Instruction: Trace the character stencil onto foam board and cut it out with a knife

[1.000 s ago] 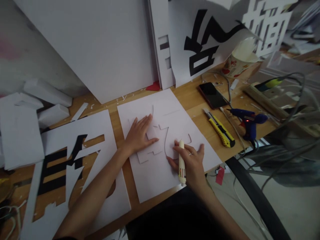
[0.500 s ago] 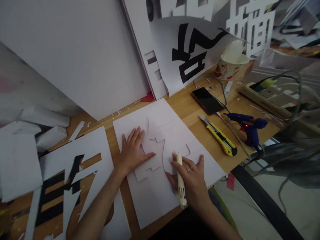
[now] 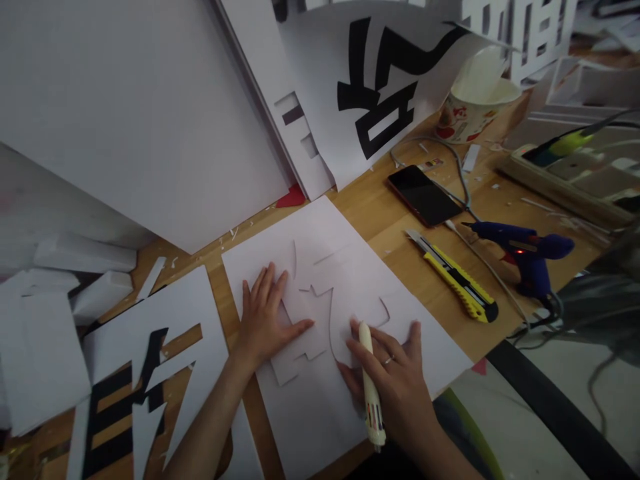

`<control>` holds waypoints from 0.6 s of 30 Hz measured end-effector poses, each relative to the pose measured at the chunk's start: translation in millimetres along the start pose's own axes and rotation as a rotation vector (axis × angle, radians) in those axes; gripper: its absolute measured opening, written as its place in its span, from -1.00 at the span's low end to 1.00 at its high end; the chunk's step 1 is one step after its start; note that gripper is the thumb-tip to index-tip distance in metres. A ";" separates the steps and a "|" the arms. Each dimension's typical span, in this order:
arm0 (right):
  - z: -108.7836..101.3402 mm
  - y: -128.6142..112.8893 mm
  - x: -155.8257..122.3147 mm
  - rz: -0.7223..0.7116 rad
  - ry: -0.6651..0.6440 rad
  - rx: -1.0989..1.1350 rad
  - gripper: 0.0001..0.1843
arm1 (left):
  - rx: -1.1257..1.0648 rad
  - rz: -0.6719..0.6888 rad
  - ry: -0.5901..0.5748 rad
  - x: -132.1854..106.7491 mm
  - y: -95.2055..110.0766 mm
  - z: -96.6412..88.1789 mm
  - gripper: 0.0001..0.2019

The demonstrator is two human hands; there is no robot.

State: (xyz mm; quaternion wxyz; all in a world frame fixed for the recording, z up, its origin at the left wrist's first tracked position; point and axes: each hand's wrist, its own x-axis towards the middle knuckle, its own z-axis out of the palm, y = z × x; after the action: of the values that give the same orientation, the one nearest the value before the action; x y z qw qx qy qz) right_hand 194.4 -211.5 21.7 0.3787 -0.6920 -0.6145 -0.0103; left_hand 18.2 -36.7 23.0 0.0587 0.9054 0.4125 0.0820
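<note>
A white sheet [image 3: 320, 400] lies on the wooden table in front of me, with white cut-out shapes [image 3: 320, 313] laid on it. My left hand [image 3: 265, 320] rests flat on the left cut-out, fingers spread. My right hand [image 3: 395, 380] presses on the right part of the cut-out with fingers stretched out, while a white pen [image 3: 371, 387] is held between its thumb and forefinger, tip pointing away from me. A ring shows on one finger.
A yellow utility knife [image 3: 457, 277], a black phone [image 3: 424, 195], a blue glue gun [image 3: 525, 253] with cable and a paper cup [image 3: 470, 107] lie to the right. A black-and-white cut stencil sheet [image 3: 145, 380] lies left. White boards [image 3: 150, 120] lean at the back; foam blocks [image 3: 85, 257] sit far left.
The view has shifted a little closer and to the right. Both hands stay on the cut-outs in nearly the same pose, with the pen still in the right hand.
</note>
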 end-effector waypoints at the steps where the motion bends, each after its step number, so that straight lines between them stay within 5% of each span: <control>1: 0.1 -0.1 0.5 -0.002 0.002 -0.001 -0.86 | 0.003 0.002 0.000 -0.1 -0.1 0.0 -0.03; 18: 4.7 -0.1 1.2 0.062 0.023 0.072 -0.85 | -0.023 0.011 0.030 0.4 0.3 -0.6 -0.07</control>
State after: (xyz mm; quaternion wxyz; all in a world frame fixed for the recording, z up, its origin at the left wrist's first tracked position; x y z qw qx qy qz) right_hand 192.5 -208.0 18.9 0.4107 -0.6963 -0.5884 0.0154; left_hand 18.5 -36.5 23.7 0.0625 0.9055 0.4074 0.1006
